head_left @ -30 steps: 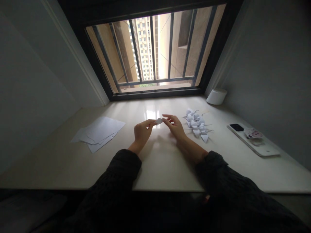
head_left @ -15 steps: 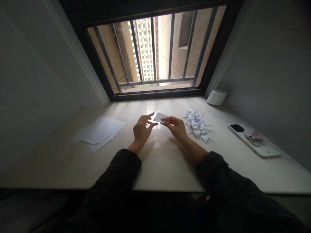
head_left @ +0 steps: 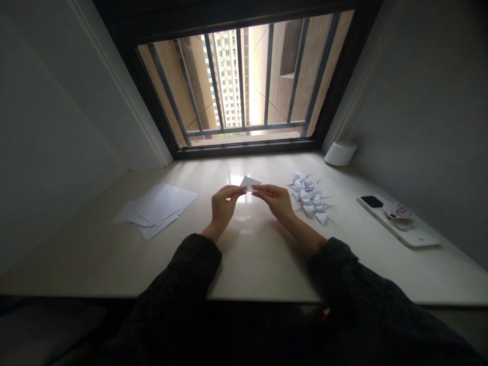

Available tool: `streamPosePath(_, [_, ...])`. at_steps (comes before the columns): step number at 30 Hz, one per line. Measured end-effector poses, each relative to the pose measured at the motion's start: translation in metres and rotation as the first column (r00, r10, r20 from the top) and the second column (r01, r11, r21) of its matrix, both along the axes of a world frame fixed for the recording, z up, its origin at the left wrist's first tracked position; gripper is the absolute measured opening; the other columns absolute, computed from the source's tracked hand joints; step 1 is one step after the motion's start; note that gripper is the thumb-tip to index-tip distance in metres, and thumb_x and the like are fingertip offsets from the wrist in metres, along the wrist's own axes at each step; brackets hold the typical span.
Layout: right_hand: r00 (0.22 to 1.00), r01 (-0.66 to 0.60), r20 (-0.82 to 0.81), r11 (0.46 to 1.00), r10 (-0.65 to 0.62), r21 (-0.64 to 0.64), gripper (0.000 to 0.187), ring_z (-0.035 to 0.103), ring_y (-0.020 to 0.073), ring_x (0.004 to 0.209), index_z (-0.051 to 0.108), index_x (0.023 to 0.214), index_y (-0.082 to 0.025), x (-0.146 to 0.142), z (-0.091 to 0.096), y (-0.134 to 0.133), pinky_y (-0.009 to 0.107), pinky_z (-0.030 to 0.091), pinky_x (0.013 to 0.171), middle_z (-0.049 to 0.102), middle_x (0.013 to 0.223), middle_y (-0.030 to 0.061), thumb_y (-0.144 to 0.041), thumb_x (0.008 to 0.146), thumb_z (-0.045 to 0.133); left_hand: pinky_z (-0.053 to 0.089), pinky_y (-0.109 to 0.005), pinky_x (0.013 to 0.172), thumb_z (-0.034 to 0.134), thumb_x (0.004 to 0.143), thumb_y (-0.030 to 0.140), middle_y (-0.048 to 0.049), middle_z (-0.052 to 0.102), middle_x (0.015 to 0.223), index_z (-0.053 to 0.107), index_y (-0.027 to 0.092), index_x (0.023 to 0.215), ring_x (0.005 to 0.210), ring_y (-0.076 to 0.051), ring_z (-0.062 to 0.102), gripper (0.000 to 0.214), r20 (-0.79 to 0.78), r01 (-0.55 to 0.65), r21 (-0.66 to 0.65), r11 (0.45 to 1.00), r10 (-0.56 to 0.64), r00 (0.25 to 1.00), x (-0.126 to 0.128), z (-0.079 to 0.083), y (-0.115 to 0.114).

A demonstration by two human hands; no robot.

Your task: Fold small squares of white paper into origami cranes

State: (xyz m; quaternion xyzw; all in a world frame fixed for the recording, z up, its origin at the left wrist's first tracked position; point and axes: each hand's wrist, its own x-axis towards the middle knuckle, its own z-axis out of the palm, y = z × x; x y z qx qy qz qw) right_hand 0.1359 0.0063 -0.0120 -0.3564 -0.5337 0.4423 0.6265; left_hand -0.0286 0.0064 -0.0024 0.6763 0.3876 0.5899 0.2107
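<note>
A small folded piece of white paper point(head_left: 249, 183) is held just above the pale desk point(head_left: 244, 254), in front of the window. My left hand point(head_left: 224, 205) pinches its left end between thumb and fingertips. My right hand point(head_left: 276, 199) pinches its right end the same way. Both wrists come out of dark knitted sleeves.
A loose stack of white sheets point(head_left: 156, 209) lies to the left. A heap of several folded white paper figures point(head_left: 309, 197) sits right of my hands. Further right lie a white phone point(head_left: 396, 219) with a sticker and a white round container point(head_left: 340, 152) by the barred window point(head_left: 244, 86).
Half a second ago my left hand had let go and spread its fingers while the right turned the paper up; now the left hand pinches the paper again.
</note>
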Motion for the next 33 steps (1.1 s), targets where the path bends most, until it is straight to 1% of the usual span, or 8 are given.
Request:
streamPosePath(3, [0.999, 0.046, 0.001, 0.999, -0.046, -0.020, 0.024, 0.069, 0.0225, 0.079, 0.076, 0.079, -0.024, -0.002, 0.002, -0.001, 0.037, 0.054, 0.079, 0.075, 0.081, 0.0028, -0.037, 0.059, 0.081, 0.052, -0.031, 0.072, 0.069, 0.076, 0.033, -0.0041, 0.071, 0.089, 0.075, 0.027, 0.090, 0.081, -0.017, 0.065, 0.016, 0.038, 0.007, -0.023, 1.000, -0.006, 0.999, 0.000, -0.003, 0.002])
streamPosePath(7, [0.998, 0.012, -0.057, 0.999, -0.015, -0.051, 0.023, 0.070, 0.0218, 0.080, 0.076, 0.077, -0.024, -0.003, 0.002, -0.002, 0.037, 0.054, 0.080, 0.075, 0.081, 0.0031, -0.038, 0.059, 0.081, 0.052, -0.031, 0.071, 0.072, 0.073, 0.033, -0.0041, 0.072, 0.090, 0.075, 0.026, 0.090, 0.081, -0.017, 0.065, 0.019, 0.147, 0.045, -0.104, 0.994, -0.030, 0.989, 0.002, -0.008, 0.004])
streamPosePath(9, [0.996, -0.004, -0.084, 0.998, -0.002, -0.065, 0.023, 0.070, 0.0214, 0.080, 0.076, 0.077, -0.024, -0.003, 0.003, -0.002, 0.038, 0.053, 0.081, 0.075, 0.082, 0.0031, -0.037, 0.059, 0.081, 0.053, -0.032, 0.072, 0.072, 0.072, 0.032, -0.0045, 0.073, 0.088, 0.075, 0.024, 0.091, 0.081, -0.018, 0.066, 0.020, 0.230, 0.088, -0.184, 0.979, -0.044, 0.972, 0.004, -0.010, 0.004])
streamPosePath(12, [0.995, -0.017, -0.102, 0.997, 0.009, -0.078, 0.022, 0.070, 0.0211, 0.081, 0.075, 0.076, -0.023, -0.003, 0.003, -0.002, 0.038, 0.053, 0.083, 0.076, 0.084, 0.0034, -0.037, 0.060, 0.080, 0.054, -0.033, 0.072, 0.073, 0.070, 0.030, -0.0057, 0.074, 0.084, 0.074, 0.021, 0.091, 0.080, -0.019, 0.068, 0.023, 0.337, 0.147, -0.305, 0.941, -0.038, 0.941, 0.007, -0.010, 0.003])
streamPosePath(15, [0.995, -0.021, -0.095, 0.996, 0.013, -0.083, 0.021, 0.070, 0.0209, 0.082, 0.075, 0.076, -0.023, -0.003, 0.003, -0.003, 0.037, 0.052, 0.083, 0.075, 0.084, 0.0036, -0.037, 0.061, 0.080, 0.054, -0.034, 0.076, 0.076, 0.066, 0.031, -0.0060, 0.074, 0.083, 0.075, 0.020, 0.090, 0.080, -0.019, 0.068, 0.026, 0.407, 0.177, -0.360, 0.916, -0.016, 0.913, 0.010, -0.008, 0.002])
streamPosePath(22, [0.998, 0.017, -0.063, 0.996, -0.023, -0.089, 0.026, 0.069, 0.0220, 0.081, 0.075, 0.076, -0.023, -0.006, 0.006, -0.007, 0.039, 0.053, 0.081, 0.075, 0.080, 0.0032, -0.041, 0.059, 0.080, 0.053, -0.038, 0.082, 0.077, 0.065, 0.033, -0.0066, 0.074, 0.082, 0.074, 0.018, 0.089, 0.080, -0.019, 0.069, 0.028, 0.469, 0.170, -0.370, 0.913, 0.026, 0.883, 0.014, -0.005, -0.001])
streamPosePath(27, [0.996, 0.034, -0.080, 0.995, -0.042, -0.097, 0.024, 0.068, 0.0199, 0.075, 0.075, 0.074, -0.022, -0.007, 0.005, -0.007, 0.036, 0.053, 0.077, 0.074, 0.075, 0.0025, -0.040, 0.059, 0.080, 0.054, -0.038, 0.081, 0.076, 0.066, 0.034, -0.0071, 0.074, 0.083, 0.074, 0.018, 0.091, 0.080, -0.019, 0.069, 0.029, 0.463, 0.164, -0.356, 0.920, 0.021, 0.886, 0.015, -0.006, -0.002])
streamPosePath(33, [0.996, 0.034, -0.075, 0.997, -0.039, -0.072, 0.022, 0.068, 0.0187, 0.075, 0.075, 0.075, -0.022, -0.006, 0.006, -0.008, 0.035, 0.052, 0.078, 0.074, 0.076, 0.0027, -0.038, 0.061, 0.080, 0.054, -0.036, 0.079, 0.077, 0.066, 0.033, -0.0063, 0.074, 0.083, 0.074, 0.019, 0.090, 0.078, -0.018, 0.069, 0.028, 0.455, 0.166, -0.360, 0.918, 0.017, 0.890, 0.014, -0.008, -0.001])
